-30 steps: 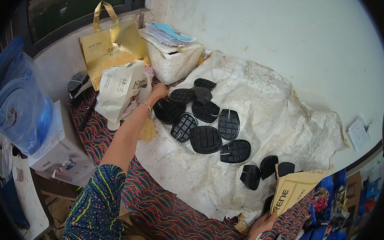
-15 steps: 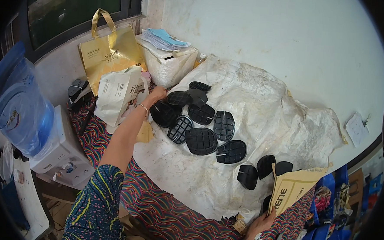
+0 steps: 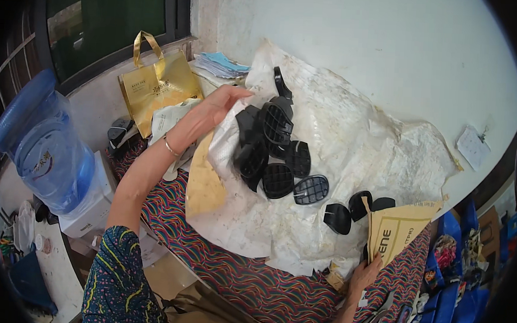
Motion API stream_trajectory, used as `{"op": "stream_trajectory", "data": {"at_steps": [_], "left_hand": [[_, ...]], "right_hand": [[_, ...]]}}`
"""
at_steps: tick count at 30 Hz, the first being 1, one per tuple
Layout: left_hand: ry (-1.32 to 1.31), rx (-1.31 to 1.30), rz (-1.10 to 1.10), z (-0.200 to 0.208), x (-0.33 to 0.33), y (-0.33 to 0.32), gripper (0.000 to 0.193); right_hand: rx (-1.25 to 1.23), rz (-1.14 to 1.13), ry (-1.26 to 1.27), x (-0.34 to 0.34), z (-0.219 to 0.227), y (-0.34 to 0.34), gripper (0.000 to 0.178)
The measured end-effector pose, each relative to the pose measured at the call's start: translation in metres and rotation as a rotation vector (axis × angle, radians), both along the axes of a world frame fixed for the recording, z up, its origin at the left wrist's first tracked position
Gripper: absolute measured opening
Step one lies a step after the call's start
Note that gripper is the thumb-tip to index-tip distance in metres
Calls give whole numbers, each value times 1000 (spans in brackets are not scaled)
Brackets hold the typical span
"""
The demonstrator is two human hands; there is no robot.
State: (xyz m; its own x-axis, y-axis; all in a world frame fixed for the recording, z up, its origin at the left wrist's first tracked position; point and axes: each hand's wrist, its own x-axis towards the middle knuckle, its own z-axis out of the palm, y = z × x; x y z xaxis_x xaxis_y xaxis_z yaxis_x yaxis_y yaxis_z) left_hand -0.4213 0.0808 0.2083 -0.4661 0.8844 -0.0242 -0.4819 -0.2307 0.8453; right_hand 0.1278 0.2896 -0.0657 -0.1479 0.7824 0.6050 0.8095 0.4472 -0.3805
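Observation:
My left hand (image 3: 225, 103) is closed on the far left part of a dirty white woven sheet (image 3: 353, 143), holding that side up. Along the lifted slope lie several black moulded pieces like shoe heels (image 3: 278, 181), rounded and grid-patterned; some are tilted and stacked against each other. My right hand (image 3: 368, 274) grips the edge of a tan paper sack (image 3: 401, 232) at the sheet's near right side. Two or three more black pieces (image 3: 338, 218) sit beside the sack's mouth; whatever is inside the sack is hidden.
Wavy multicoloured cloth (image 3: 229, 265) covers the table. At the left stand a blue water bottle (image 3: 54, 156), a gold bag (image 3: 157, 92) and a stack of papers (image 3: 219, 65). Blue bins (image 3: 447, 247) crowd the right. Scissors (image 3: 379, 317) lie at the near right edge.
My left hand has raised the sheet's left side and moved up and right. The black pieces have slid and bunched together toward the right. My right hand stays on the sack.

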Motion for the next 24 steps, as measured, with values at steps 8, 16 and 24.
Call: {"op": "stream_trajectory", "data": {"at_steps": [8,16,24], "left_hand": [[147,276,-94,49,122,-10,24],[343,233,-283,55,214,-8,20],[378,35,-274,57,236,-6,32]], "right_hand": [[-27,196,118,-23,123,-58,87],[-174,1017,574,-179,273,-181,92],[-300,1082,832,-141,227,-168,72]]}}
